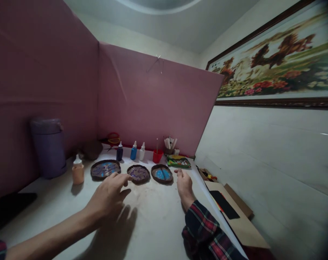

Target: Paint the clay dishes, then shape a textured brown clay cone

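Observation:
My left hand [113, 191] hovers over the white table, its fingers apart and holding nothing, just in front of a brown dish with purple and blue streaks [105, 169]. The fingertips point toward a middle dish with purple specks [138, 174]. To the right lies a third dish with a blue patch [162, 174]. My right hand [183, 182] is beside that dish, near the table's right side; its fingers are partly curled, and whether anything is between them is hard to tell.
Dark, blue and white bottles [133, 151], a red cup [157, 156] and a green packet [178, 161] stand or lie behind the dishes. An orange bottle [78, 171] and purple container [48, 148] are left. A cardboard box [239, 220] is right.

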Tool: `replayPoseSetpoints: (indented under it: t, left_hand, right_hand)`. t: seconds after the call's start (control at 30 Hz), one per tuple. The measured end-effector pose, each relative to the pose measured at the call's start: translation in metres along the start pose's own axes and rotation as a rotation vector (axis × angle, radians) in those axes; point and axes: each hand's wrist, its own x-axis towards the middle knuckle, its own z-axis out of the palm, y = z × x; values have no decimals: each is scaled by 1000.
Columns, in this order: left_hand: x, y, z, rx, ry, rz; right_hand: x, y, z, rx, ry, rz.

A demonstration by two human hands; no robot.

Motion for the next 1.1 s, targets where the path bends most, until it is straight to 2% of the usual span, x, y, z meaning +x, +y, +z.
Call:
replayPoseSetpoints:
  t: [0.13,0.27,0.5,0.6,0.7,0.83,0.97,1.1]
  left_hand:
    - [31,1,-4,14,60,0]
    - [56,-6,10,-6,64,-36]
    - [70,-24,32,-28,62,-85]
    - [77,-25,38,-23,48,-105]
    - [97,-17,47,2,5,-28]
    - [136,-2,68,28,-122,56]
    - [169,5,93,38,-240,-28]
    - [185,7,111,37,-322,-151]
  right_hand:
    - [1,-4,1,-181,-74,-3]
    - [6,-10,7,-329,-131,29]
    - [11,-12,10,-452,-132,105]
    - [11,-13,9,-474,-132,133]
    - [10,-16,8,-478,-139,141]
    - [11,-18,7,-467,-150,138]
    - [15,-18,3,-443,-187,142]
    - [17,-15,0,-406,-217,133]
